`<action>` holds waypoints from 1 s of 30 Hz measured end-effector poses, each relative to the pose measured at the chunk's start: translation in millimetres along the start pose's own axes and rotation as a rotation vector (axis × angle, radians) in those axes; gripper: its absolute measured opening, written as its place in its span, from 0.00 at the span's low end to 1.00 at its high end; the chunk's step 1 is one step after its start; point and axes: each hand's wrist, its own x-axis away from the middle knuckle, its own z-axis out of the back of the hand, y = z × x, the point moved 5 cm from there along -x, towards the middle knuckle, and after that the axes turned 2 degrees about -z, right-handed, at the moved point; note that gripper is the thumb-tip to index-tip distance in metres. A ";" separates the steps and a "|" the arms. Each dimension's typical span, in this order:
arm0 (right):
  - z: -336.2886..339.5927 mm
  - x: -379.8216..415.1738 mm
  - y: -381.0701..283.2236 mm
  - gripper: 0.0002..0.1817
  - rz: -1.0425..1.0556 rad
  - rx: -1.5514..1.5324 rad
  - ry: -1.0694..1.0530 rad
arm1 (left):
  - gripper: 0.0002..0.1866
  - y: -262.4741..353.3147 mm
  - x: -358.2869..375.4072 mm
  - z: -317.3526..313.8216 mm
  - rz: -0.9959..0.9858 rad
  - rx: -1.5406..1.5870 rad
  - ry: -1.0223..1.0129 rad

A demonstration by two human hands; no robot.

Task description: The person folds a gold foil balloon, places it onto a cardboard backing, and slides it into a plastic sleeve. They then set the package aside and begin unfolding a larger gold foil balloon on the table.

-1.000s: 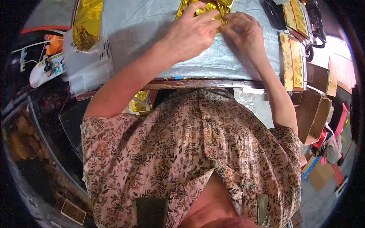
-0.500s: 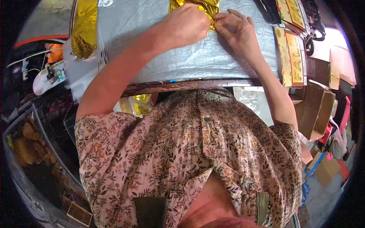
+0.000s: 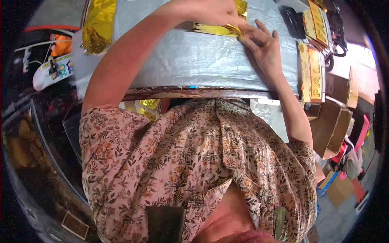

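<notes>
A piece of shiny gold foil lies on the silvery-grey covered table under both hands. My left hand reaches across its top, palm down, fingers bent toward the foil's right end. Motion softens those fingers, and what they grip, if anything, is hidden. At that same right end my right hand pinches the foil's edge between thumb and index finger, its other fingers raised. The foil's near edge looks like a folded strip; part of it shows behind my left hand.
More gold foil in a clear wrapper lies at the table's left. To the right are printed "FALL" packages and a black item. Cardboard boxes stand beyond the right edge, a skateboard on the left.
My left hand has moved forward and right, from a closed fist to a reach over the foil. The foil's near edge now shows as a strip. My right hand stays at its right end.
</notes>
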 end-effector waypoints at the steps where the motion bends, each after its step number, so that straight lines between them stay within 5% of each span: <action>1: -0.1 1.4 -0.7 0.07 0.016 -0.002 -0.010 | 0.19 -6.7 11.1 1.6 0.013 0.005 0.013; 3: 0.1 1.3 0.2 0.07 0.006 -0.020 -0.020 | 0.23 -28.7 43.1 17.1 -0.106 0.520 0.367; 4: 0.2 0.9 -1.9 0.07 -0.012 -0.033 -0.046 | 0.24 -71.0 41.2 3.4 0.107 0.749 0.255; 5: 1.5 1.7 -3.9 0.07 -0.020 -0.042 -0.057 | 0.24 -86.4 51.7 -14.5 0.115 0.760 0.275; 7: 0.2 1.2 -1.7 0.05 -0.030 -0.103 -0.064 | 0.11 -88.7 76.7 -29.0 -0.206 0.471 0.500; 8: -1.4 0.7 -1.6 0.05 -0.018 -0.100 -0.081 | 0.16 -86.9 87.8 -36.4 -0.223 0.201 0.509; 18: 4.8 -2.8 -5.9 0.07 -0.069 -0.077 -0.123 | 0.14 -92.7 76.5 -61.2 -0.183 0.111 0.750; 30: 5.6 -3.4 -9.1 0.08 -0.111 -0.117 -0.089 | 0.14 -95.8 65.4 -57.5 0.029 0.133 0.585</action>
